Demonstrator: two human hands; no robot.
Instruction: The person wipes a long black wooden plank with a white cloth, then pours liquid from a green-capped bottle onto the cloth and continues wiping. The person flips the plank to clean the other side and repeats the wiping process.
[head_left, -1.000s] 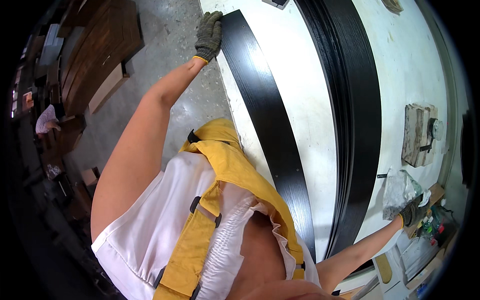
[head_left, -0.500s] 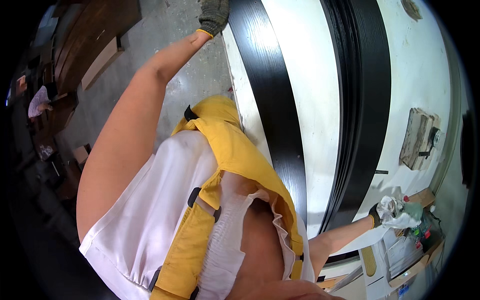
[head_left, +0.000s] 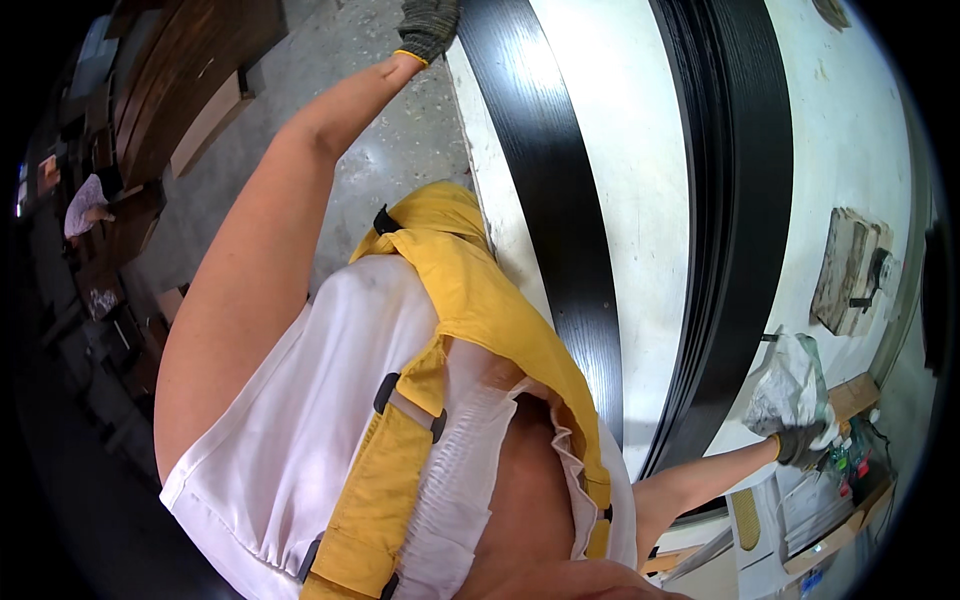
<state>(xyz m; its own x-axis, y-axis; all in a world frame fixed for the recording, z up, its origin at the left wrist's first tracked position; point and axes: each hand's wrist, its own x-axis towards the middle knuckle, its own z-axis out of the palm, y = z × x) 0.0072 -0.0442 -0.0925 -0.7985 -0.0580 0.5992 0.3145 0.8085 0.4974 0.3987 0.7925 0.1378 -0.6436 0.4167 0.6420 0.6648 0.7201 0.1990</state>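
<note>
Black strip (head_left: pixel 545 200), lying along the near edge of the white table (head_left: pixel 640 200), is gripped at its far end by the gloved left hand (head_left: pixel 428 25) (the right hand (head_left: pixel 800 440) is closed on a crumpled rag (head_left: pixel 790 385)), and could be dragged off the edge by an uneven pull.

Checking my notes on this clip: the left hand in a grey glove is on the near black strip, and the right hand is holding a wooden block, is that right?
Not quite. In the head view the right hand holds a crumpled pale rag, not a wooden block. The gloved left hand is on the near black strip, as you said.
</note>
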